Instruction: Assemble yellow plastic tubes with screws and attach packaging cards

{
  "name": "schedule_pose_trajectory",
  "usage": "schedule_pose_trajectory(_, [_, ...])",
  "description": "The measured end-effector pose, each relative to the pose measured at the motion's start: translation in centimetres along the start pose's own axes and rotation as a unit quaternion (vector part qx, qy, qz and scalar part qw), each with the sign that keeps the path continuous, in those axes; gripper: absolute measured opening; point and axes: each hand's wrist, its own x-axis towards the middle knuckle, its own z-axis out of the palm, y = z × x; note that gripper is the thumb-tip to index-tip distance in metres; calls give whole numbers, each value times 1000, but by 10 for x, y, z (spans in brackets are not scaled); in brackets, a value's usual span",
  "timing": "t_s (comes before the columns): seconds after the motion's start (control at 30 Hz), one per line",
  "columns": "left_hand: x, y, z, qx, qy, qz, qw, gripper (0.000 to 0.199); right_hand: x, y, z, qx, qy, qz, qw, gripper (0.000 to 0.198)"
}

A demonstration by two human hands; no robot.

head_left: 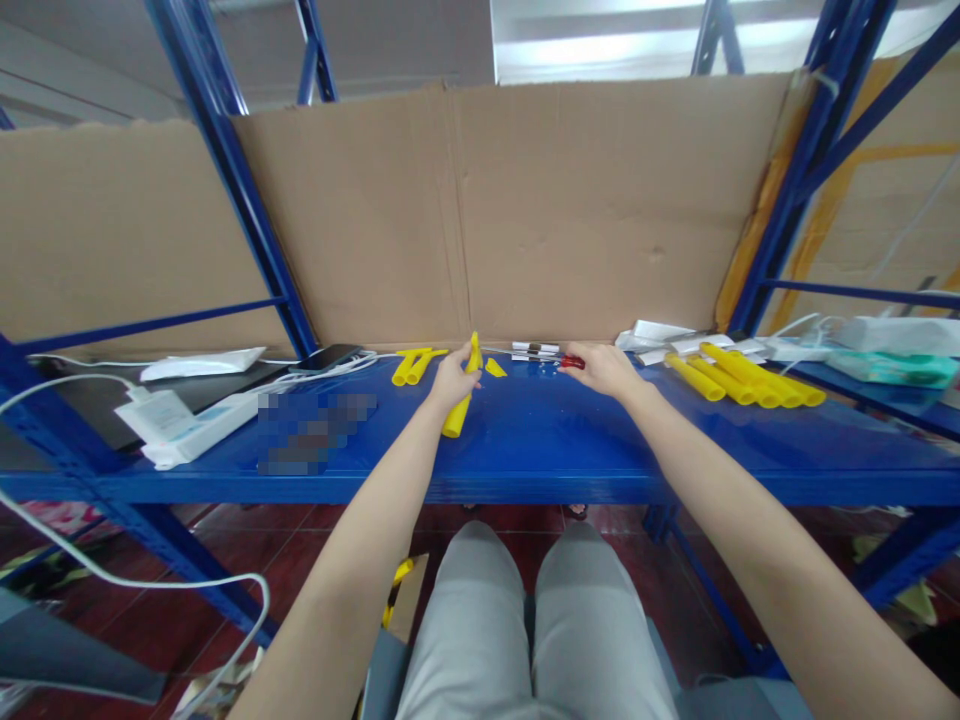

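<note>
My left hand (452, 379) is closed around a yellow tube (458, 415), which slants with its narrow end up and its round end toward me. A small yellow scrap (495, 368) lies just right of it on the blue shelf (555, 440). My right hand (604, 370) has its fingers closed on a red-handled tool (572, 362) lying low over the shelf; its exact kind is too small to make out. Beside that tool are small white-and-black pieces (534, 349) near the cardboard. To the left of my left hand lie two yellow pieces (415, 367), shaped like the held one.
Several yellow tubes (739, 378) lie in a row at the right, before white packets (660, 336). A white power strip (202, 428) with cables and a dark phone (328, 357) sit at the left. Cardboard (525, 210) walls the back between blue posts (247, 220).
</note>
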Motion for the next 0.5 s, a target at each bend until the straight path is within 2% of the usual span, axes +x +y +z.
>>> schedule_pose_trajectory(0.5, [-3,5,0,5,5,8,1000,56,-1,0,-1,4,-13,12,1000,25])
